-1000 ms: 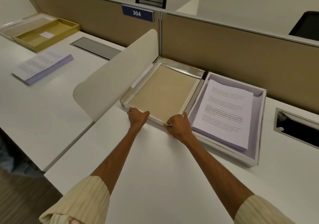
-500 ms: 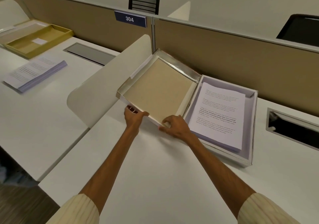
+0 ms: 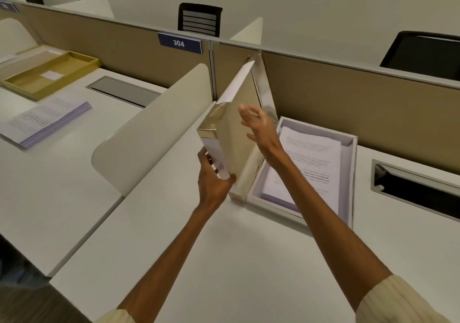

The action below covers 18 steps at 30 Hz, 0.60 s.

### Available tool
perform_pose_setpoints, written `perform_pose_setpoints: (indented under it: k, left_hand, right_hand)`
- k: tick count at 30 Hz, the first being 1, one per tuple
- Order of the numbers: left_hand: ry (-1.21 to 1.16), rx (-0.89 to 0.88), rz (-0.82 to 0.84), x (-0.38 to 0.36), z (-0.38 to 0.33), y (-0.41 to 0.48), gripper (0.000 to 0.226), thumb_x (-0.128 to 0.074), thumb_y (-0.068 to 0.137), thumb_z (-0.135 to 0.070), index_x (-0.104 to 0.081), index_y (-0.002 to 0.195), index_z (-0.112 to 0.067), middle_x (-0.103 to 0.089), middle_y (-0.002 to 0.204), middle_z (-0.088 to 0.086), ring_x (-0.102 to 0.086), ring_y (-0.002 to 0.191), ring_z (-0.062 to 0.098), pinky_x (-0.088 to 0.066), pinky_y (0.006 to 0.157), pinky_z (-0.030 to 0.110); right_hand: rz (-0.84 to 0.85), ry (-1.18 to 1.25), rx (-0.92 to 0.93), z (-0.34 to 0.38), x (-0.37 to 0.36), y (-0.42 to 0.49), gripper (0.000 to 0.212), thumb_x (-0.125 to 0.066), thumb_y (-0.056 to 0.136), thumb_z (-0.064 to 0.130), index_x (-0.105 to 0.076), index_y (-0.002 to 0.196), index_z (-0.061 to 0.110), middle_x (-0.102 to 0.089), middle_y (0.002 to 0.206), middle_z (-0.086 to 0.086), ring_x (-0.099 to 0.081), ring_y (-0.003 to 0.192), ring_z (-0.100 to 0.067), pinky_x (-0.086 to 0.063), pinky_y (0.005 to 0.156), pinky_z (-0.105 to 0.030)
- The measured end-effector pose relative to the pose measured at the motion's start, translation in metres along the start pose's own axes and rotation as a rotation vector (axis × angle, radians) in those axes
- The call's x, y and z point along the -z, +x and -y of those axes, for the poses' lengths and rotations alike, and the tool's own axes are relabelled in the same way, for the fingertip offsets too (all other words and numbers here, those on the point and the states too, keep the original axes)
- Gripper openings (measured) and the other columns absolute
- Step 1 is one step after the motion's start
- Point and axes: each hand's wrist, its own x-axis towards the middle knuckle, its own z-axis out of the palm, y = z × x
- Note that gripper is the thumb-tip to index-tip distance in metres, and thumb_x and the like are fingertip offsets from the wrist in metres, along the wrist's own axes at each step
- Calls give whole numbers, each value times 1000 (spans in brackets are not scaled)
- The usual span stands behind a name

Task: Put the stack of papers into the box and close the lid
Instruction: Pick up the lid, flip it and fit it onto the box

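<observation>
While left hand [image 3: 214,180] tilts lid [image 3: 234,133], box [image 3: 349,173] open, papers [image 3: 311,163] inside

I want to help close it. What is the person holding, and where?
The left hand holds the lid by its near edge, tipped up beside the box. The right hand is open against the lid's inside, not gripping.

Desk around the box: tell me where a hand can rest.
Bare desk lies near the body, between the forearms. Another patch sits between the box and the cable slot. Crowded: the raised lid, left hand and right hand by the divider.
</observation>
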Motion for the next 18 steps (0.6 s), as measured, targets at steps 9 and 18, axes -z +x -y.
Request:
perform_pose_setpoints:
  k: [9, 18]
  left_hand:
    - [201, -199, 78, -41, -15, -22, 77, -82, 73, -33, -38, 135, -20, -57, 130, 1, -56, 106, 11, -49, 92, 19]
    - [-66, 568, 226, -35, 5, 9, 48, -43, 99, -41, -51, 136, -12, -51, 141, 12, -48, 131, 31, -40, 109, 49]
  right_hand:
    - [-256, -25, -77, 33, 28, -15, 90, -83, 71, 39, -31, 140, 13, -50, 129, -4, -52, 116, -21, -49, 92, -34]
    - [-373, -83, -93, 24, 46, -25, 82, -82, 70, 14, -33, 135, 14, -45, 106, 2, -49, 72, -12, -50, 67, -19]
